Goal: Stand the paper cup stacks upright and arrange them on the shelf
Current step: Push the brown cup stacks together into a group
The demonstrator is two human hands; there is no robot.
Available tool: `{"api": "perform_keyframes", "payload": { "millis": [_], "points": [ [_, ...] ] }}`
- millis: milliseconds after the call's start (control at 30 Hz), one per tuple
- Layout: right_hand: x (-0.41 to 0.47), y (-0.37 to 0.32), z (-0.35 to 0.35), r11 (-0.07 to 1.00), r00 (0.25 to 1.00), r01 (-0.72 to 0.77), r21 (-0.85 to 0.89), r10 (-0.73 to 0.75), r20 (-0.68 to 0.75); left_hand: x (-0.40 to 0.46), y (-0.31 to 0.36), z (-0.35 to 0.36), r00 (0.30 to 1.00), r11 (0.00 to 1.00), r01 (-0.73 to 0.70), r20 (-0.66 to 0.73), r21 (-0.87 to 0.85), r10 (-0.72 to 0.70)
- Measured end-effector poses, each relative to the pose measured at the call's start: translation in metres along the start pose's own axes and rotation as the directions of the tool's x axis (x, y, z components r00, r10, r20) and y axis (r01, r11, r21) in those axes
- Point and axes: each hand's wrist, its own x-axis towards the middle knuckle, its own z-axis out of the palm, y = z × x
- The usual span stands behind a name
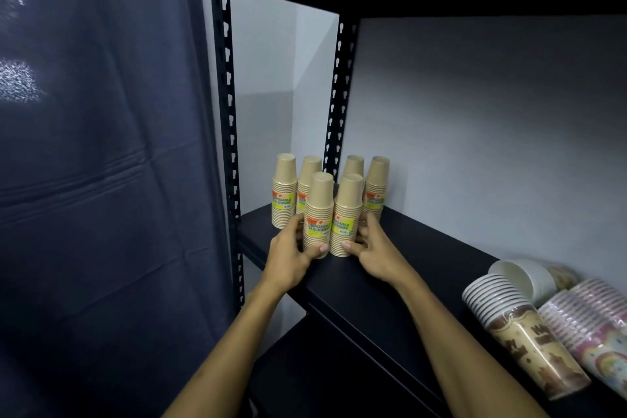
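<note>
- Standing upright on the shelf [390, 268]: six brown stacks [334, 200].
- Front pair is gripped by left hand [288, 253] and right hand [376, 254], fingers curled round them.
- Printed stacks [529, 332] are left lying.

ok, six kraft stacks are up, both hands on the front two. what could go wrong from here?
1. The left hand and right hand grip the front-left stack and front-right stack low down; a sideways nudge could tip these tall stacks into the four back stacks.
2. The front pair sits near the shelf edge and may fall off.
3. The printed stacks still lie on their sides and might roll.
</note>
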Motion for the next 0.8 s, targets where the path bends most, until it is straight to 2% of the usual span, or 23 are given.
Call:
{"api": "perform_keyframes", "payload": {
  "millis": [233,367,800],
  "points": [
    [0.0,0.011,0.009,0.998,0.996,0.022,0.06,-0.017,-0.084,-0.006,-0.004,0.005,0.998,0.999,0.042,-0.055,0.032,-0.041],
    [0.002,0.013,0.013,0.997,0.981,0.041,-0.059,-0.051,-0.185,-0.009,-0.002,0.007,0.997,0.997,0.046,-0.065,0.058,-0.042],
    [0.004,0.017,0.012,0.993,0.992,0.045,-0.114,-0.057,-0.111,-0.01,0.001,0.017,0.987,0.981,0.103,-0.137,0.163,-0.08]
  ]
}}
